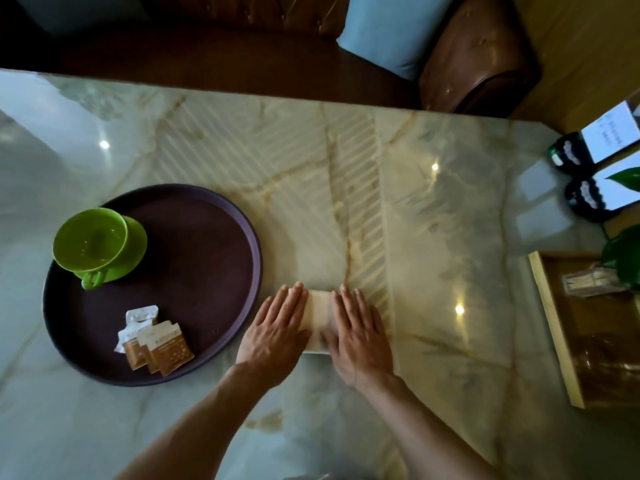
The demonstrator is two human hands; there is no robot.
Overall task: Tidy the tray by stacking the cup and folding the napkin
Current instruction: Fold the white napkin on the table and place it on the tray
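A cream napkin (318, 315), folded into a narrow strip, lies on the marble table just right of the round dark purple tray (221, 271). My left hand (277, 329) lies flat on the napkin's left part, and my right hand (358, 332) lies flat on its right part, fingers together and pointing away from me. Only the middle band of the napkin shows between them. A green cup (91, 242) stands on a green saucer (136, 242) at the tray's far left, handle toward me.
Several brown and white sachets (154, 342) lie at the tray's near side. A wooden box (554, 327) with a clear holder stands at the right edge, with plant leaves (620, 254), two dark card stands (575, 174) behind it. A brown leather seat (478, 53) lies beyond the table.
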